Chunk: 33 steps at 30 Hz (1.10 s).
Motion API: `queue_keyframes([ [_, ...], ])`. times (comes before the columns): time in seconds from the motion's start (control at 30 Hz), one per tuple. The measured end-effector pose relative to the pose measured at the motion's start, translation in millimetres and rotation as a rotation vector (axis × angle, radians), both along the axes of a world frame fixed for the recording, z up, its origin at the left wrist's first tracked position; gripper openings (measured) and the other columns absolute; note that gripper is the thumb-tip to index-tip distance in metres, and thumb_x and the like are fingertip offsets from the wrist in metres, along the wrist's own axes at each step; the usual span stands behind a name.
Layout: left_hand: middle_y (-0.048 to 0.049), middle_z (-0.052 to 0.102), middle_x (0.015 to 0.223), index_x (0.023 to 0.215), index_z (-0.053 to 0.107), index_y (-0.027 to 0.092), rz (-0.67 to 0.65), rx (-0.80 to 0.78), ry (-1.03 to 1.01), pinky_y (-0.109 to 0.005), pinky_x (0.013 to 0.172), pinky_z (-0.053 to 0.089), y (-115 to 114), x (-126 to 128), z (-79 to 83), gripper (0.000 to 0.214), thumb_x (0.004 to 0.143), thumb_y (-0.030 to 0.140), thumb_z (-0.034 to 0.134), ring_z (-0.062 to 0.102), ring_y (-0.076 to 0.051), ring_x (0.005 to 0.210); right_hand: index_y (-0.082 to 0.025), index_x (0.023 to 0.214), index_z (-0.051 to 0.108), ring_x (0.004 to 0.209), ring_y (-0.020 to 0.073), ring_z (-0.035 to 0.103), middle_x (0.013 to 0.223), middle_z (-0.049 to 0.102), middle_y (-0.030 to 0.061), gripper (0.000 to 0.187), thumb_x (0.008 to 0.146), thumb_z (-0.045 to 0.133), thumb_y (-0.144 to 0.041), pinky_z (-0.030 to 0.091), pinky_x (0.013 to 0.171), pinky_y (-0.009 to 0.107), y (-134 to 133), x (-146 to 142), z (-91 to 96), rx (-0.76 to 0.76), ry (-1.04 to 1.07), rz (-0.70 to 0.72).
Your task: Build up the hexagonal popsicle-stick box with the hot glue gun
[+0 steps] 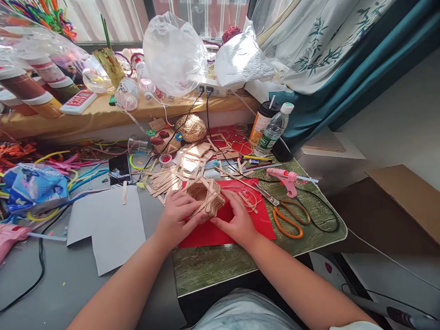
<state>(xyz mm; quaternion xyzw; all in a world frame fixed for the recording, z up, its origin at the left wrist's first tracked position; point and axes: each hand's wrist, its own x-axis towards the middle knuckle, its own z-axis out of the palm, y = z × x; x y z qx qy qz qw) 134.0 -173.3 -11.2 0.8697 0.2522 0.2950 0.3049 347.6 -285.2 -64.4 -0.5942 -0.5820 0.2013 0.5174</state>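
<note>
Between my two hands, a hollow many-sided box of stacked craft sticks (214, 197) is tilted so its opening faces up. My left hand (180, 211) grips its left and near side, fingers on the rim and thumb along the lower front. On the other side, the fingers and thumb of my right hand (239, 217) close on the box's right wall. Under it lies a red sheet (259, 225) with a few loose sticks and thin loops on it. Behind the box, many loose craft sticks (166, 181) are heaped on the table.
To the right are orange-handled scissors (290, 222), a pink glue gun (287, 180) with a black cord, and a water bottle (275, 131) beside a lidded cup (261, 122). Leftward lie grey-white paper (115, 223), a blue packet (37, 187) and another pink glue gun (6, 240).
</note>
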Motion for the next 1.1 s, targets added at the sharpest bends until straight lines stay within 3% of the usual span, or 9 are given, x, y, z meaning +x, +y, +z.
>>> queue_keyframes([
  [0.23,-0.0053,0.078,0.089,0.111,0.082,0.036,-0.04,0.227,0.16,-0.055,0.117,0.022,2.1,-2.9,-8.6,0.018,0.095,0.039,0.073,0.062,-0.029,0.098,-0.031,0.157,0.045,0.152,0.0316,0.047,0.161,0.05,0.014,0.065,0.097,0.069,-0.026,0.041,0.124,0.06,-4.5,5.4,16.8,0.134,-0.098,-0.096],
  [0.3,-0.0052,0.078,0.091,0.113,0.081,0.037,-0.048,0.246,0.17,-0.055,0.119,0.019,1.6,-3.2,-10.3,0.02,0.096,0.038,0.072,0.063,-0.029,0.099,-0.033,0.15,0.053,0.153,0.0327,0.045,0.163,0.048,0.0121,0.057,0.096,0.068,-0.022,0.038,0.125,0.063,-5.1,6.1,23.9,0.154,-0.195,-0.061],
  [0.37,-0.0052,0.078,0.092,0.115,0.08,0.037,-0.066,0.273,0.197,-0.056,0.12,0.018,1.2,-3.4,-11.5,0.021,0.097,0.038,0.07,0.064,-0.028,0.097,-0.032,0.129,0.067,0.146,0.0329,0.052,0.154,0.056,0.0103,0.036,0.095,0.068,-0.02,0.041,0.121,0.062,-5.2,5.1,29.6,0.156,-0.265,-0.016],
  [0.47,-0.0058,0.078,0.09,0.117,0.079,0.036,-0.095,0.318,0.247,-0.058,0.121,0.018,1.1,-3.3,-11.8,0.022,0.1,0.037,0.065,0.064,-0.028,0.097,-0.029,0.106,0.071,0.133,0.0315,0.06,0.138,0.065,0.0096,0.015,0.096,0.066,-0.019,0.048,0.113,0.058,-6.9,2.4,35.4,0.139,-0.307,0.004],
  [0.67,-0.0062,0.078,0.09,0.117,0.079,0.037,-0.101,0.308,0.254,-0.058,0.121,0.018,2.0,-3.6,-9.6,0.022,0.101,0.038,0.064,0.065,-0.029,0.097,-0.027,0.095,0.068,0.095,0.025,0.066,0.099,0.07,0.0055,0.006,0.096,0.067,-0.021,0.055,0.089,0.045,-25.7,7.1,48.5,0.045,-0.348,0.162],
  [0.8,-0.0061,0.077,0.088,0.117,0.08,0.037,-0.136,0.27,0.239,-0.058,0.119,0.018,1.6,-2.7,-8.5,0.022,0.1,0.039,0.065,0.064,-0.03,0.097,-0.027,0.092,0.069,0.093,0.0246,0.065,0.098,0.07,0.0049,0.005,0.096,0.071,-0.026,0.055,0.086,0.045,-39.7,31.4,51.4,0.037,-0.355,0.161],
  [0.87,-0.006,0.077,0.087,0.116,0.08,0.037,-0.181,0.235,0.222,-0.056,0.118,0.02,1.4,-1.9,-8.8,0.022,0.099,0.039,0.067,0.063,-0.029,0.099,-0.026,0.09,0.068,0.091,0.0239,0.065,0.093,0.069,0.0041,0.009,0.099,0.067,-0.024,0.055,0.086,0.044,-45.1,52.4,45.6,0.081,-0.281,0.022],
  [1.0,-0.0057,0.077,0.089,0.112,0.082,0.038,-0.28,0.147,0.181,-0.055,0.119,0.019,2.4,-0.4,-12.0,0.019,0.096,0.038,0.072,0.064,-0.029,0.101,-0.024,0.097,0.064,0.093,0.0236,0.064,0.102,0.065,0.0061,0.009,0.097,0.068,-0.032,0.056,0.089,0.045,-54.8,106.8,20.8,0.172,-0.129,-0.564],
  [1.1,-0.0052,0.076,0.088,0.113,0.081,0.038,-0.302,0.159,0.181,-0.054,0.118,0.02,4.5,-0.1,-14.8,0.02,0.096,0.036,0.073,0.065,-0.028,0.101,-0.022,0.124,0.059,0.112,0.0273,0.066,0.131,0.063,0.0142,0.045,0.087,0.077,-0.04,0.055,0.101,0.049,-54.8,147.8,2.0,0.063,-0.016,-0.81],
])
